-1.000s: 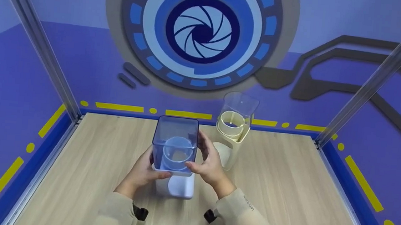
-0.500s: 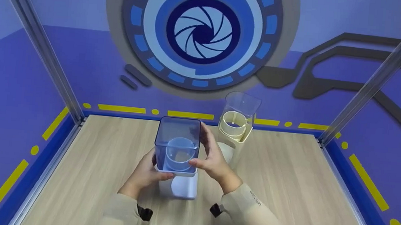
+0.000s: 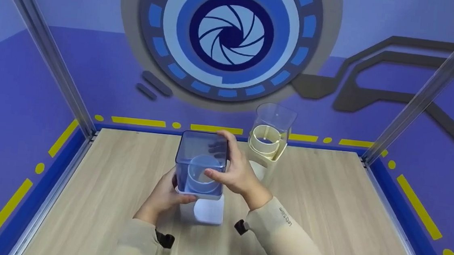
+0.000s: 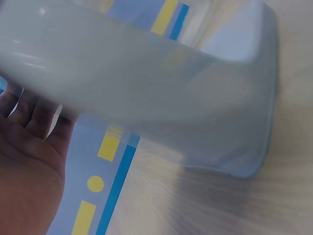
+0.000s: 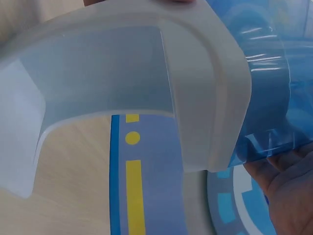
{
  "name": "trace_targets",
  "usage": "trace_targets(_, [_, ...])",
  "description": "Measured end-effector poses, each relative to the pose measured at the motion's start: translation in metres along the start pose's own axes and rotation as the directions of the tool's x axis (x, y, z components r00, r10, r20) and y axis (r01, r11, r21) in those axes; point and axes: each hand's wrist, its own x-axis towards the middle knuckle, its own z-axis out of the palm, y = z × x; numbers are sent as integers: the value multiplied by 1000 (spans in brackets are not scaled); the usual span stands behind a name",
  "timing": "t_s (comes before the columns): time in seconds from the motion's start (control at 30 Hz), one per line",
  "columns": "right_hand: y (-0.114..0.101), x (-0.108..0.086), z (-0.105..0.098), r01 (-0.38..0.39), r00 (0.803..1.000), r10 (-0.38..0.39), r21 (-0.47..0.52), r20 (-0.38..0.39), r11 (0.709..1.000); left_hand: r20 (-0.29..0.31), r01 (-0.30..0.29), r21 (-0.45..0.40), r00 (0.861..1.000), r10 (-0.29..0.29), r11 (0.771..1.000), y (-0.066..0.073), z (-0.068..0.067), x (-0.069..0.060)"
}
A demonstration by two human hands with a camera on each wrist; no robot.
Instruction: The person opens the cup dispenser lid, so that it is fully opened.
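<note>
A dispenser-like object with a translucent blue square container (image 3: 199, 145) on top and a white base (image 3: 209, 212) is held above the table. The left hand (image 3: 164, 197) grips its white part from the left side, thumb along the front edge. The right hand (image 3: 236, 171) holds the blue container at its right side, thumb across the front and fingers behind. In the left wrist view, the left hand (image 4: 34, 147) lies against the pale body (image 4: 146, 83). In the right wrist view, the right hand (image 5: 291, 186) touches the blue container (image 5: 274, 98) beside the white body (image 5: 205, 88).
A cream-coloured dispenser (image 3: 264, 154) with a clear upper part stands at the back, right of the held one. The wooden table (image 3: 326, 200) is bounded by printed blue-purple walls and metal posts (image 3: 56, 61) at both sides.
The right hand has shifted up and left on the blue container, its thumb now further across the front. The left hand keeps its grip, and the held object has barely moved.
</note>
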Motion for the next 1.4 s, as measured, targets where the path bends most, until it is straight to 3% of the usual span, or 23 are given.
trace_targets(0.2, [2,1,1,17,999,-17,6,-42,1000,-8,-2,-7,1000,2,1000,-2,2,1])
trace_targets(0.53, [1,3,5,-20,999,21,43,-25,999,-23,-14,-49,1000,13,999,-5,2,-2])
trace_targets(0.8, [4,-5,1,-115,992,101,232,72,966,-30,1,-55,1000,-3,998,-6,4,-1])
trace_targets(1.07, [6,-12,-1,-180,983,170,213,68,960,-31,-8,-71,1000,6,997,-6,5,-1])
trace_targets(1.23, [7,-11,1,-157,988,154,220,33,963,-32,-1,-69,999,-2,998,-7,5,-1])
trace_targets(1.4, [11,-10,5,-81,995,91,246,-30,966,-18,-43,-109,999,41,993,-8,4,1])
